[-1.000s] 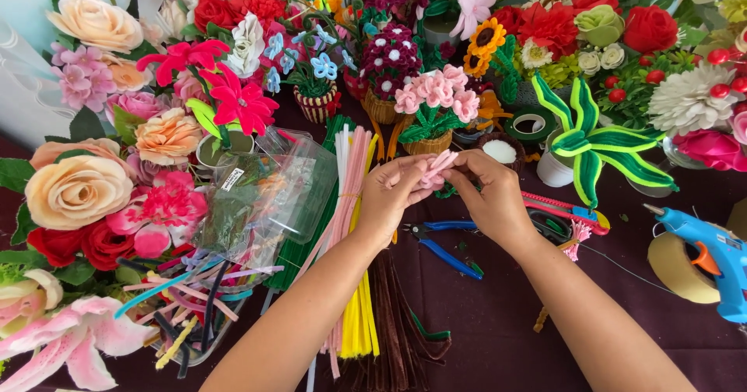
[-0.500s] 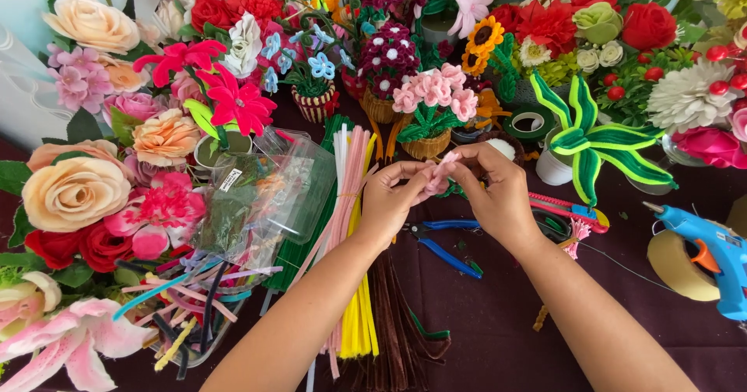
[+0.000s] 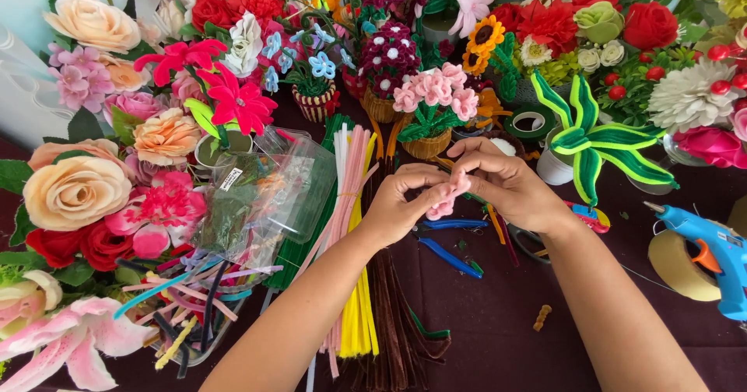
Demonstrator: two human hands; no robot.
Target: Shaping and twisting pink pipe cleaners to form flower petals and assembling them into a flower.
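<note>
A: Where was the pink pipe-cleaner flower point(image 3: 445, 202)?

B: Mid-bench point(image 3: 591, 314), btwn my hands. Left hand point(image 3: 401, 205) grip pinched shut on it, right hand point(image 3: 510, 186) fingers closed on its top.

A: Tip?

B: Imo, twist small, keep petals even, steady w/ left.

Left hand point(image 3: 401, 205), right hand point(image 3: 506, 182), fingertips together

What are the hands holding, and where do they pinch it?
Both hands hold a small pink pipe-cleaner flower. The left hand pinches its left side with the fingers; the right hand pinches its top right. The exact spots are partly hidden.
</note>
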